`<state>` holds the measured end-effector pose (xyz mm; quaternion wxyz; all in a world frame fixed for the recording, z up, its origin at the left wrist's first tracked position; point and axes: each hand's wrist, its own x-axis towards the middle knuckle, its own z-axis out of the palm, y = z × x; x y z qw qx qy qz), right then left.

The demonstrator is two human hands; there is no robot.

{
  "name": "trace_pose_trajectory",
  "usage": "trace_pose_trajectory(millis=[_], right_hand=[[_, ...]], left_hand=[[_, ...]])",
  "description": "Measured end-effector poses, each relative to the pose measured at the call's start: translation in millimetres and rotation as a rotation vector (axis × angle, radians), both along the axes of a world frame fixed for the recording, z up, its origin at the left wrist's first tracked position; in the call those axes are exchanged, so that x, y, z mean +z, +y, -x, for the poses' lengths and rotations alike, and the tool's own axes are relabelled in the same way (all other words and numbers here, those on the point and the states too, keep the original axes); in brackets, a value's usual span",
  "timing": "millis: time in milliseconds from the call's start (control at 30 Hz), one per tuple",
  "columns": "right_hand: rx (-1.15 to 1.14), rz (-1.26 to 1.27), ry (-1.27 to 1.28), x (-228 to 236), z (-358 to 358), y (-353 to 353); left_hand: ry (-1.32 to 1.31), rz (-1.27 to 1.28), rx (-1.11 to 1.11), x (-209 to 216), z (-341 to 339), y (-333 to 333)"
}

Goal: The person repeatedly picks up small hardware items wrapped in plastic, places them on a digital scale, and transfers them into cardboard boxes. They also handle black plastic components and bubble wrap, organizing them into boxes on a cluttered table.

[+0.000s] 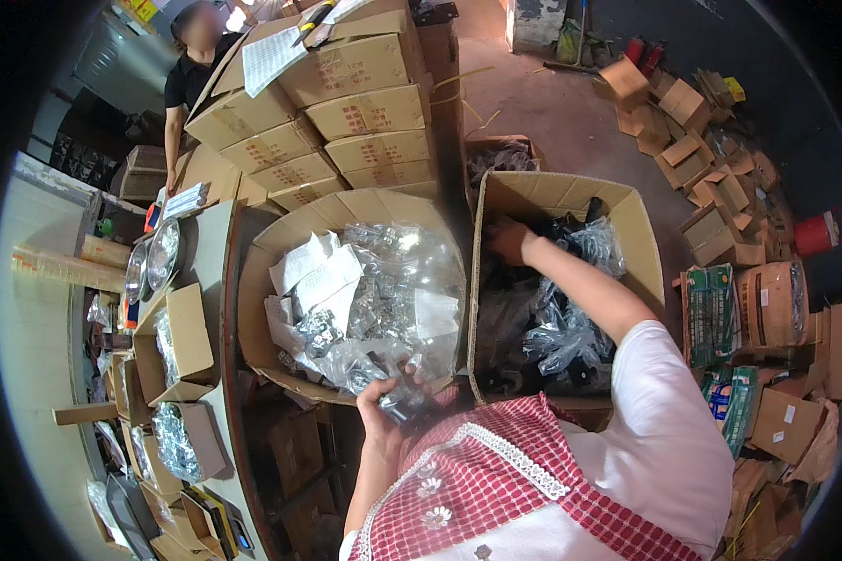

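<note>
My left hand (382, 397) is closed round a clear plastic bag (404, 402) with dark pieces inside, in front of my apron. Just beyond it stands a large open carton (262, 234) filled with clear bags of small metal parts (384, 309) and white printed sheets (323, 280). To the right, my right arm reaches into a second open carton (641, 243). There my right hand (510, 241) is down among dark parts, near the left wall, its fingers lost in shadow. Clear bags of black parts (571, 332) lie in the same carton.
Stacked closed cartons (370, 112) rise behind the left box, a paper sheet and yellow cutter (313, 21) on top. A workbench (217, 252) with small boxes and metal bowls (164, 252) runs along the left. A person (201, 56) stands beyond. Discarded cartons (720, 201) pile up at right.
</note>
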<state>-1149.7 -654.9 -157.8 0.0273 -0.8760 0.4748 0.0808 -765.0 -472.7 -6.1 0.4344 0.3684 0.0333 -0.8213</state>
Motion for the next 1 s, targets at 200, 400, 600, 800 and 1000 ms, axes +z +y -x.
trace_pose_trajectory(millis=[200, 400, 600, 800, 1000], right_hand=[[-0.346, 0.034, -0.815, 107.1, 27.6, 42.0], [-0.576, -0.635, -1.773, 203.7, -31.6, 115.7], [-0.338, -0.653, -1.022, 202.0, -155.3, 147.6], [0.087, -0.271, -0.712, 219.1, -206.5, 182.8], [-0.397, -0.361, -1.196, 189.1, -101.4, 93.6]], left_hand=[[0.055, 0.093, -0.146, 11.9, -13.9, 10.3], [0.203, 0.21, -0.277, 15.0, 2.0, 11.5], [0.006, -0.036, -0.183, 15.9, 18.4, 7.6], [-0.291, 0.088, -0.131, 23.4, 11.7, 12.8], [-0.013, 0.212, 0.106, 1.1, 8.4, 12.0]])
